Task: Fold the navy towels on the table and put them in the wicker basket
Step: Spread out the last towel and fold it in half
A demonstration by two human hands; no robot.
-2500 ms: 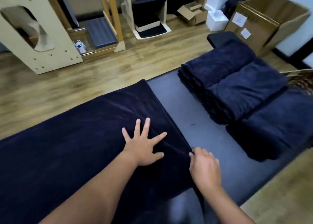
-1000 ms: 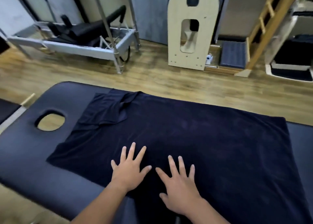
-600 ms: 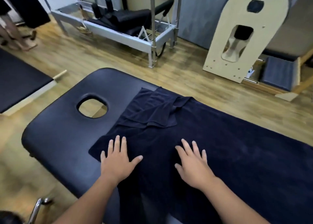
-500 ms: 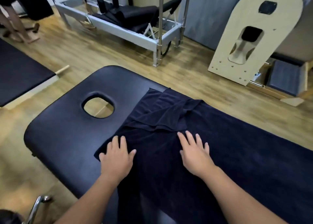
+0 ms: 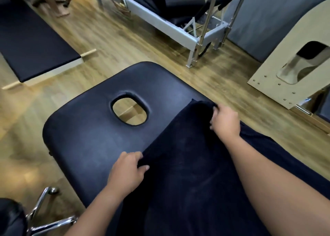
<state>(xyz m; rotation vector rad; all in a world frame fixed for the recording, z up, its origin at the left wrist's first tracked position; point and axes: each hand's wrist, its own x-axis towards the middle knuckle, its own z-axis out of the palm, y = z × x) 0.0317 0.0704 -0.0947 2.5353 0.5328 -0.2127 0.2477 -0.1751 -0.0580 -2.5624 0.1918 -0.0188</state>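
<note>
A navy towel [image 5: 189, 157] lies spread along the dark padded table [image 5: 89, 136], its left end near the oval face hole [image 5: 129, 109]. My left hand [image 5: 127, 173] pinches the towel's near left corner. My right hand [image 5: 225, 122] grips the far left corner at the table's far edge. Both forearms reach over the cloth. The folded towels and the wicker basket are out of view.
Wooden floor surrounds the table. A metal-framed exercise bed [image 5: 171, 18] stands beyond, a cream wooden arch unit [image 5: 292, 64] at the right, a low dark mat [image 5: 34, 45] at the left. A chrome chair frame [image 5: 44, 210] sits at the lower left. A person's feet [image 5: 59, 7] show at the top left.
My view has swung left toward the table's head end. Both hands went from lying flat on the towel to taking hold of its left corners, and the crumpled fold at that end is gone.
</note>
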